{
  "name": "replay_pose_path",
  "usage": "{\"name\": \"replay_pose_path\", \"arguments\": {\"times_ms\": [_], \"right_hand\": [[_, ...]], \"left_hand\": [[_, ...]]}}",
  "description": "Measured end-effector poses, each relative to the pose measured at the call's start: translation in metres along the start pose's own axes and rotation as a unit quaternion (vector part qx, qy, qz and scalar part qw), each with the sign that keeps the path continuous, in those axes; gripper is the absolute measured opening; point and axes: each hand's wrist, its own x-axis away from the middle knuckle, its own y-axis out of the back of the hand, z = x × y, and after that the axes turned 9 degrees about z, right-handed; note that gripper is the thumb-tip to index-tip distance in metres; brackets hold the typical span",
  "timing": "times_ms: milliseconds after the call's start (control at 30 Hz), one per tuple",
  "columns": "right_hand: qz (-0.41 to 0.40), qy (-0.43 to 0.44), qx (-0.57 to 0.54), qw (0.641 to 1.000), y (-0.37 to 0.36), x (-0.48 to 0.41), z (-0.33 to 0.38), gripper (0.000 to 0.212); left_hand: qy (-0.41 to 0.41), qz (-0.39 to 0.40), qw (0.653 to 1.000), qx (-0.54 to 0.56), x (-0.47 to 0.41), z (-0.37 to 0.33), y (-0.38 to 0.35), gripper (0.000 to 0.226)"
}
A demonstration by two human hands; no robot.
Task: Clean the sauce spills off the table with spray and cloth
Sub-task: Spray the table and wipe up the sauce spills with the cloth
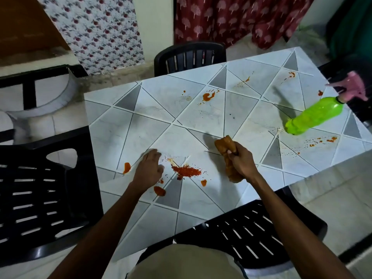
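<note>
We gripped the bunched cloth point(222, 147) in our right hand point(242, 161). Our left hand point(148, 171) rested on the worktop point(153, 109), fingers relaxed, the largest sauce spill point(186, 171) just right of it. The spray bottle point(314, 115) sat tilted well beyond the right hand.
</note>
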Motion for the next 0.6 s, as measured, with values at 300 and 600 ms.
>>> {"name": "replay_pose_path", "arguments": {"times_ms": [300,600], "right_hand": [[0.012,-0.101,0.018,0.995,-0.066,0.012,-0.029,0.041],[0.052,-0.022,0.045,0.997,-0.124,-0.009,0.030,0.041]], "left_hand": [[0.010,0.006,1.000,0.006,0.012,0.000,-0.001,0.053],[0.025,-0.012,0.998,0.051,0.031,0.012,0.002,0.049]]}}
